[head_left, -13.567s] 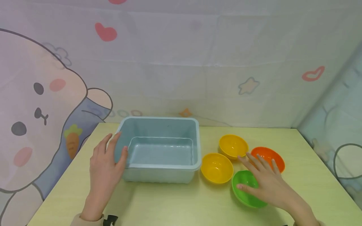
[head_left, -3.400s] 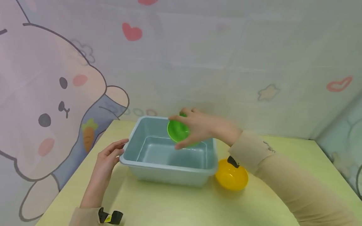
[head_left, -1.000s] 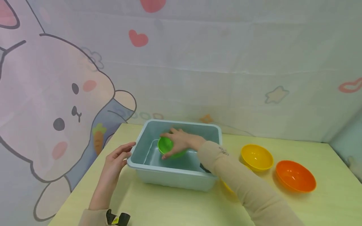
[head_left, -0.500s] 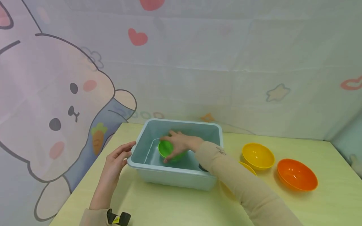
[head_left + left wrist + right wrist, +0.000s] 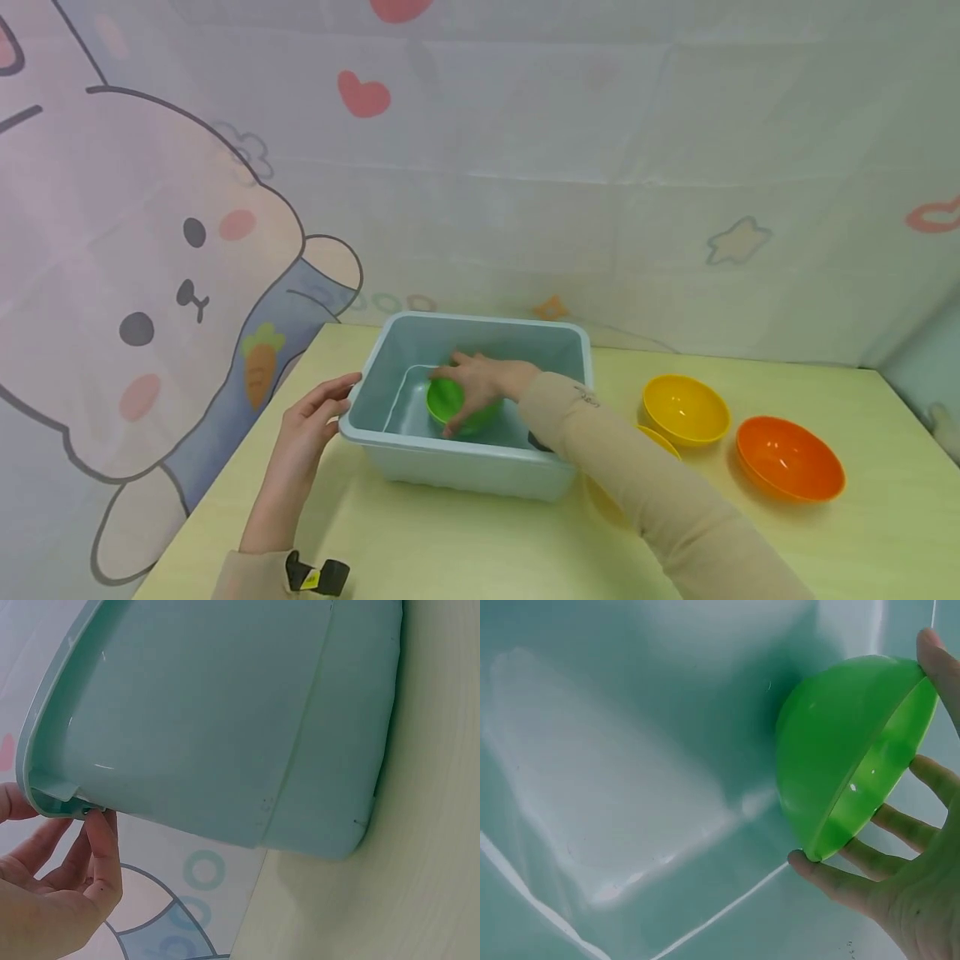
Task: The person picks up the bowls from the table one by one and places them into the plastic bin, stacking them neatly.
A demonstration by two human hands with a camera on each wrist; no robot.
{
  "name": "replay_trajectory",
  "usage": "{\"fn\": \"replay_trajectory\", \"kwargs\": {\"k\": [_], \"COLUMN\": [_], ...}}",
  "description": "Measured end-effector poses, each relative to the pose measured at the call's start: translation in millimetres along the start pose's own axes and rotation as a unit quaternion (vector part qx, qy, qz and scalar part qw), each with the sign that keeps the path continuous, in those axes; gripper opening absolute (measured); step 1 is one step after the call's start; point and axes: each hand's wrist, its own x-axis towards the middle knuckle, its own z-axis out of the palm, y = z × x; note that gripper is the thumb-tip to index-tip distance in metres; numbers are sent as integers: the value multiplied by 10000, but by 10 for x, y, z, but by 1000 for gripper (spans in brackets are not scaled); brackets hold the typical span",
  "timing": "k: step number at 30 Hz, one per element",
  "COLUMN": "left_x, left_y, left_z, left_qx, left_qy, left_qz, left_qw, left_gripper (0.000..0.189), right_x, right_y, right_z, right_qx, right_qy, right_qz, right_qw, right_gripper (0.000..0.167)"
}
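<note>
My right hand (image 5: 483,383) holds a green plastic bowl (image 5: 446,402) inside a pale blue plastic basin (image 5: 465,473), my thumb and fingers spread wide across its mouth to grip the rim. The bowl is slightly toward 6 o'clock from the basin's middle; I cannot quite tell whether its base meets the floor. My left hand (image 5: 303,425) pinches the basin's lip at 9 o'clock.

As I judge it, one bowl is in, though not released, and three are outside on the pale tabletop (image 5: 420,542): a yellow bowl (image 5: 686,408) at 3 o'clock, an orange bowl (image 5: 791,458) farther out between 3 and 4, and a second yellow bowl (image 5: 663,442) near the basin at 4, mostly hidden by my right sleeve (image 5: 652,492).

The basin's walls ring my right hand, and my sleeve crosses the rim at 4 o'clock. Bare basin floor shows at 9 o'clock from the green bowl. The printed backdrop (image 5: 525,167) rises behind the table's far edge at 12; bare tabletop stretches toward me at 6.
</note>
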Motion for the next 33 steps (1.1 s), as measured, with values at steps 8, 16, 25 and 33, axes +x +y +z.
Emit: {"fn": "replay_trajectory", "kwargs": {"k": [8, 16, 25, 33], "left_x": [-25, -33, -22, -14], "left_y": [3, 8, -3, -6], "left_z": [2, -1, 0, -7], "left_qx": [33, 72, 86, 29], "left_qy": [-4, -28, -59, -106], "left_qz": [-29, -34, 29, 106], "left_qw": [10000, 10000, 9999, 9999], "left_gripper": [39, 39, 38, 39], "right_x": [-6, -1, -11, -9], "right_y": [-2, -12, -13, -8], "right_z": [35, 52, 53, 63], "right_qx": [55, 103, 39, -20], "right_qy": [-150, -266, -370, -389], "right_qz": [68, 182, 253, 289], "right_qw": [9998, 9994, 9990, 9988], "right_gripper": [93, 92, 91, 91]}}
